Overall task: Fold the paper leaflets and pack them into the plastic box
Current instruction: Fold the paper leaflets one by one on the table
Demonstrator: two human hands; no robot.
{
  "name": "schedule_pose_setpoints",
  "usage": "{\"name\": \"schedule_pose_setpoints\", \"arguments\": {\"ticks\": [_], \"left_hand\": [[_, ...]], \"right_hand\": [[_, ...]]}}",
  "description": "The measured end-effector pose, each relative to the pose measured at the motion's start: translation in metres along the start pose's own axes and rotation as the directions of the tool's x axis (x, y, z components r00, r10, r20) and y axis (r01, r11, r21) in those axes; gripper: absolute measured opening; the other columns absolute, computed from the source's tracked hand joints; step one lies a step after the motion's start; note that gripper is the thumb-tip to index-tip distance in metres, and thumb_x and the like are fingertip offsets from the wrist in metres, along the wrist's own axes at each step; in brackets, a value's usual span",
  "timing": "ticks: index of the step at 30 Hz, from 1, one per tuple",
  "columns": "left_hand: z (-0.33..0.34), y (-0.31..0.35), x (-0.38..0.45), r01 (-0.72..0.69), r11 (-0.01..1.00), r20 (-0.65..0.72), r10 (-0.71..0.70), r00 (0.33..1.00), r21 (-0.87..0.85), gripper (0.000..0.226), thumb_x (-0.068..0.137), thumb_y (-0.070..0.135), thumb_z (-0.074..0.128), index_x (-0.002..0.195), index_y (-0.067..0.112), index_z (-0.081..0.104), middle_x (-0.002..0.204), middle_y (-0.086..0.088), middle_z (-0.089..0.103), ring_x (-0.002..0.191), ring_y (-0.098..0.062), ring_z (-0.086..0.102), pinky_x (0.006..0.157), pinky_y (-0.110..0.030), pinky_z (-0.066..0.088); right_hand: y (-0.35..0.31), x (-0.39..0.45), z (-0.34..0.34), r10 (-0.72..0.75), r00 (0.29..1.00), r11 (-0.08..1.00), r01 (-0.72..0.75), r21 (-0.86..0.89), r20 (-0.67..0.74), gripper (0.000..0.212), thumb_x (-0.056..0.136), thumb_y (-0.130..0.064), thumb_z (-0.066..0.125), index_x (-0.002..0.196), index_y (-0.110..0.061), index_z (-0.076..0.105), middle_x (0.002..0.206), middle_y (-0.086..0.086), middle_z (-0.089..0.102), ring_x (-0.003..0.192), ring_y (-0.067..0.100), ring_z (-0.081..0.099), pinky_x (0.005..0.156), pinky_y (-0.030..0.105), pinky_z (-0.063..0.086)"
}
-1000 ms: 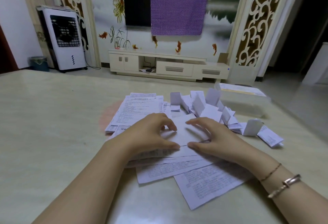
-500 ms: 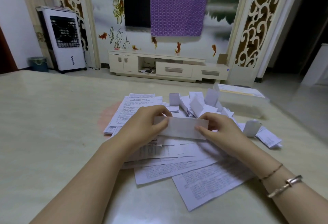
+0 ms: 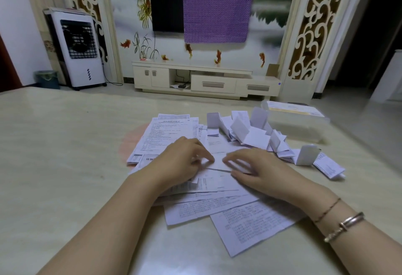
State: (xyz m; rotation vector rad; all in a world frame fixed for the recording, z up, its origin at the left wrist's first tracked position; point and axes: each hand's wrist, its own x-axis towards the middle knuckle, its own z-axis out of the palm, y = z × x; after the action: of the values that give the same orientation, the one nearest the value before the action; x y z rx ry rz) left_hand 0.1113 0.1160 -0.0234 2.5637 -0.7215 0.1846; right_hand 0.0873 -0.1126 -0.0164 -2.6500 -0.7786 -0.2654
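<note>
White printed sheets [image 3: 250, 224] lie flat and loosely fanned nearest the table [image 3: 54, 166] edge. Above them a folded leaflet [image 3: 218, 161], a thin strip with its long axis left to right, sits between both hands. The left hand [image 3: 180, 161] and right hand [image 3: 258, 170] press it flat, fingers curled and seemingly pinching its ends. Beyond lie small creased folded leaflets [image 3: 250, 133], then the clear plastic box [image 3: 298, 120] at far right.
</note>
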Motion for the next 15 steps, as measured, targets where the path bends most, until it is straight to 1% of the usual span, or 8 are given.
{"name": "schedule_pose_setpoints", "arguments": {"ticks": [2, 3, 5, 7, 9, 11, 13, 15], "left_hand": [[0.001, 0.000, 0.000, 0.004, 0.998, 0.005, -0.004, 1.000, -0.061, 0.021, 0.089, 0.035, 0.063, 0.108, 0.037, 0.072, 0.110, 0.014, 0.060, 0.105, -0.013, 0.053, 0.091, -0.038, 0.047], [0.001, -0.001, 0.000, 0.010, 0.997, 0.014, -0.009, 1.000, -0.070, 0.023, 0.087, 0.043, 0.066, 0.108, 0.037, 0.072, 0.109, 0.015, 0.059, 0.105, -0.012, 0.054, 0.091, -0.038, 0.047], [0.000, -0.001, 0.000, 0.002, 0.999, 0.012, -0.002, 1.000, -0.054, 0.026, 0.084, 0.048, 0.068, 0.107, 0.038, 0.072, 0.107, 0.017, 0.059, 0.103, -0.010, 0.053, 0.090, -0.037, 0.047], [-0.001, 0.001, 0.000, -0.022, 0.999, -0.049, 0.020, 0.999, -0.039, 0.021, 0.085, 0.045, 0.067, 0.103, 0.037, 0.074, 0.107, 0.017, 0.058, 0.103, -0.010, 0.051, 0.089, -0.037, 0.046], [-0.002, 0.003, 0.000, -0.027, 1.000, -0.163, 0.027, 0.986, 0.003, 0.017, 0.087, 0.040, 0.066, 0.100, 0.032, 0.074, 0.109, 0.014, 0.052, 0.102, -0.011, 0.043, 0.089, -0.034, 0.042], [-0.004, 0.005, 0.001, 0.002, 1.000, -0.314, 0.001, 0.950, 0.007, 0.016, 0.086, 0.033, 0.068, 0.100, 0.026, 0.069, 0.110, 0.010, 0.044, 0.100, -0.012, 0.038, 0.084, -0.029, 0.038], [-0.007, 0.009, 0.003, 0.011, 0.997, -0.437, -0.044, 0.898, -0.079, 0.020, 0.083, 0.024, 0.071, 0.099, 0.022, 0.059, 0.103, 0.007, 0.043, 0.089, -0.011, 0.043, 0.075, -0.026, 0.040], [-0.008, 0.014, 0.004, 0.006, 0.975, -0.474, -0.113, 0.873, -0.221, 0.027, 0.081, 0.018, 0.072, 0.098, 0.023, 0.051, 0.096, 0.007, 0.047, 0.074, -0.007, 0.051, 0.064, -0.023, 0.045]], "right_hand": [[-0.001, -0.001, -0.001, 0.015, 0.999, 1.000, -0.014, -0.013, 0.044, 0.034, 0.091, -0.039, 0.056, 0.125, -0.033, 0.058, 0.125, -0.022, 0.058, 0.116, -0.003, 0.049, 0.097, 0.019, 0.040], [-0.001, -0.001, 0.000, 0.018, 0.999, 0.999, -0.016, -0.035, 0.044, 0.034, 0.092, -0.040, 0.055, 0.125, -0.034, 0.058, 0.125, -0.023, 0.058, 0.116, -0.002, 0.050, 0.096, 0.021, 0.042], [-0.001, 0.000, 0.000, 0.004, 1.000, 0.997, -0.002, -0.076, 0.026, 0.031, 0.093, -0.038, 0.053, 0.122, -0.034, 0.059, 0.120, -0.021, 0.062, 0.111, 0.001, 0.054, 0.091, 0.027, 0.046], [-0.003, 0.001, 0.001, -0.014, 1.000, 0.993, 0.013, -0.115, -0.010, 0.027, 0.092, -0.034, 0.050, 0.117, -0.034, 0.060, 0.113, -0.018, 0.065, 0.105, 0.005, 0.058, 0.085, 0.031, 0.049], [-0.004, 0.000, 0.001, -0.002, 0.997, 0.992, -0.007, -0.126, -0.072, 0.024, 0.091, -0.029, 0.048, 0.111, -0.033, 0.062, 0.105, -0.016, 0.067, 0.097, 0.008, 0.060, 0.080, 0.035, 0.051], [-0.005, 0.000, 0.001, 0.030, 0.989, 0.999, -0.034, -0.028, -0.144, 0.020, 0.092, -0.025, 0.049, 0.104, -0.030, 0.063, 0.094, -0.015, 0.067, 0.088, 0.010, 0.061, 0.078, 0.039, 0.051], [-0.007, -0.001, 0.000, 0.068, 0.980, 0.990, -0.044, 0.134, -0.187, 0.017, 0.092, -0.023, 0.049, 0.099, -0.029, 0.063, 0.089, -0.014, 0.067, 0.085, 0.013, 0.062, 0.079, 0.041, 0.051], [-0.010, -0.001, 0.000, 0.093, 0.975, 0.969, -0.042, 0.245, -0.201, 0.016, 0.092, -0.022, 0.049, 0.096, -0.031, 0.062, 0.089, -0.015, 0.066, 0.086, 0.014, 0.062, 0.082, 0.038, 0.051]]}}
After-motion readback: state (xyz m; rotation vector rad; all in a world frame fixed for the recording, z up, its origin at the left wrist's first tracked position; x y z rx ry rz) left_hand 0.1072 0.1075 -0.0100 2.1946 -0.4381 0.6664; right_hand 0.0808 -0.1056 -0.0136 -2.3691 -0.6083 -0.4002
